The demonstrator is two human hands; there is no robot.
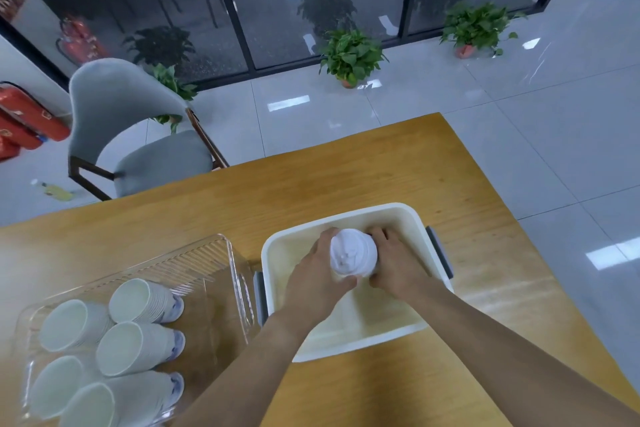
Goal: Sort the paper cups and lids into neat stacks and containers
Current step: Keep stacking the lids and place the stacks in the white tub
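Note:
A white stack of lids (352, 252) is held over the inside of a cream bin (408, 215) on the wooden table. My left hand (320, 274) grips its left side and my right hand (398, 262) grips its right side. The lower part of the stack is hidden by my fingers. To the left, a clear plastic container (214, 253) holds several stacks of white paper cups (142, 347) lying on their sides, mouths toward me.
The bin has grey handles (440, 253) on its two ends. A grey chair (138, 135) stands beyond the table's far left edge. Potted plants (349, 55) and red fire extinguishers (27, 118) stand on the tiled floor.

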